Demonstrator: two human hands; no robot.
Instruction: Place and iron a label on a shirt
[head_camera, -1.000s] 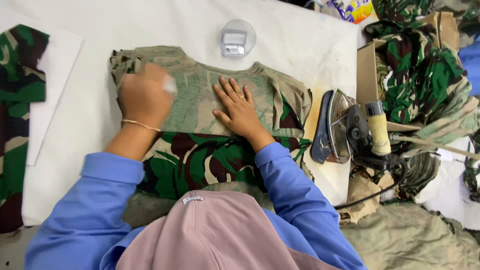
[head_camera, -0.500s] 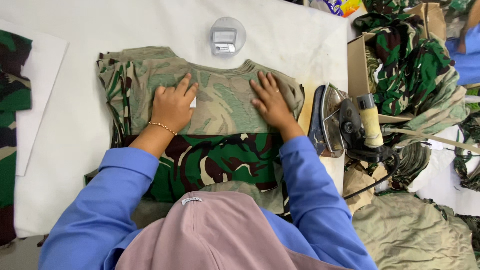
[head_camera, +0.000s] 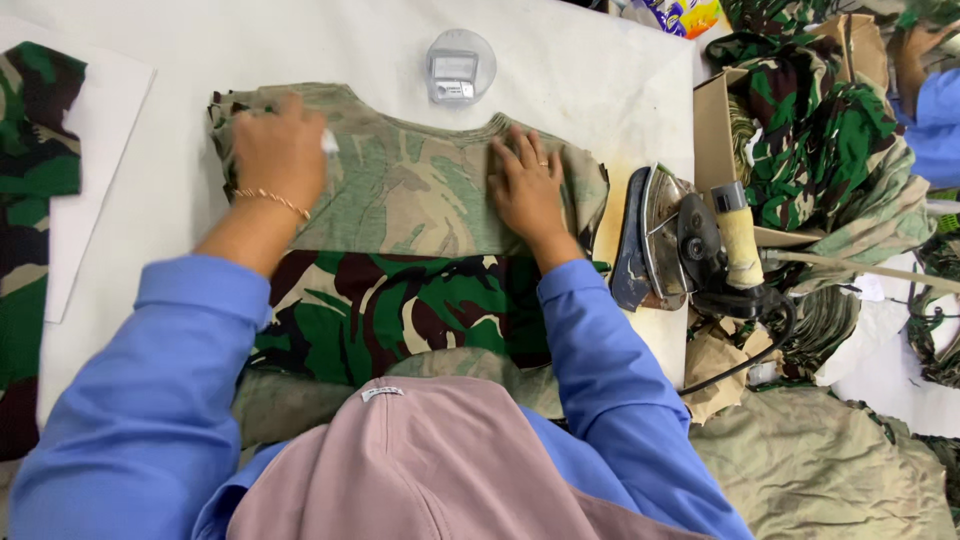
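Both hands flat on camouflage garment (head_camera: 400, 190) — left hand (head_camera: 278, 150) fingers curled on something small and white, right hand (head_camera: 527, 185) fingers spread; iron (head_camera: 655, 240) at 3 o'clock — press evenly.

Garment: camouflage shirt (head_camera: 400, 200), folded, lying flat on the white table.
Upper part: faded inside-out face, pale olive and tan, neckline toward the far edge.
Lower part: right-side face, dark green, brown and black, nearest the person.
Sleeves: folded in at both sides.
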